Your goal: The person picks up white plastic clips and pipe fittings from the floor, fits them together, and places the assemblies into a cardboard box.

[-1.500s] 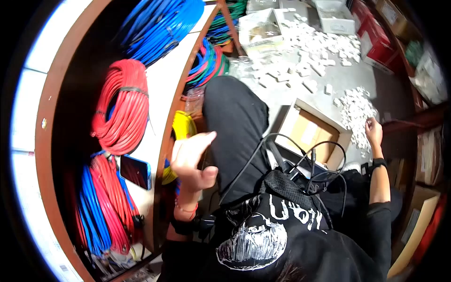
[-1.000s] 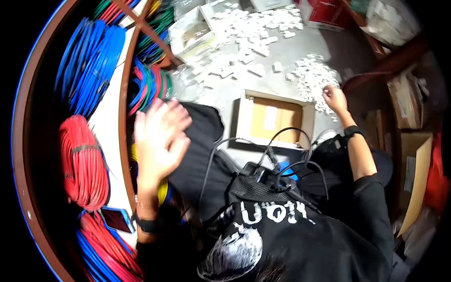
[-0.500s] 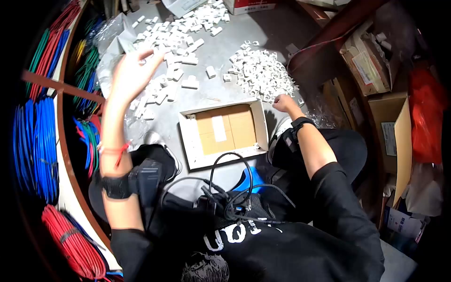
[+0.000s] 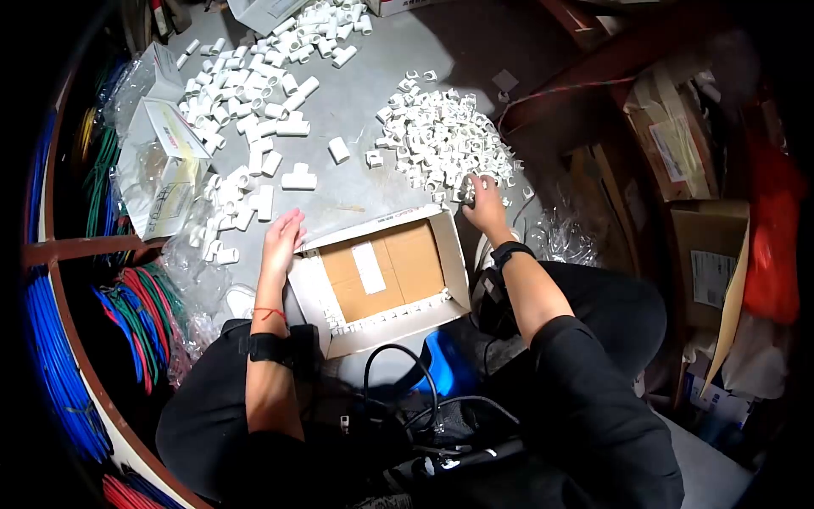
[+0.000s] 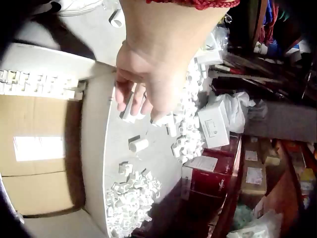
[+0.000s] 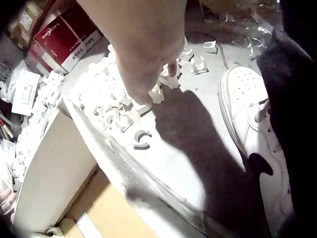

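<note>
My right hand (image 4: pixel 487 206) reaches into the near edge of a pile of small white plastic pipe clips (image 4: pixel 441 131). In the right wrist view its thumb and fingers pinch among loose clips (image 6: pixel 156 93). My left hand (image 4: pixel 281 246) is at the far left corner of a shallow open cardboard box (image 4: pixel 373 341), fingers loosely extended. In the left wrist view those fingers (image 5: pixel 121 94) hang just outside the box wall, above the floor. White clips (image 4: pixel 398 316) stand in rows along the box's near and left inner walls; its brown bottom shows between.
White pipe fittings (image 4: pixel 254 93), including a tee (image 4: pixel 298 178), are spread over the floor at the far left. Cable coils (image 4: pixel 64 356) fill the left shelf. Cartons (image 4: pixel 712 271) line the right side. A white shoe (image 6: pixel 245 99) stands beside the clips.
My left hand has come down from above the fittings to the box corner. The box now lies turned and tilted. The head view has swung right; my right hand stays at the clip pile.
</note>
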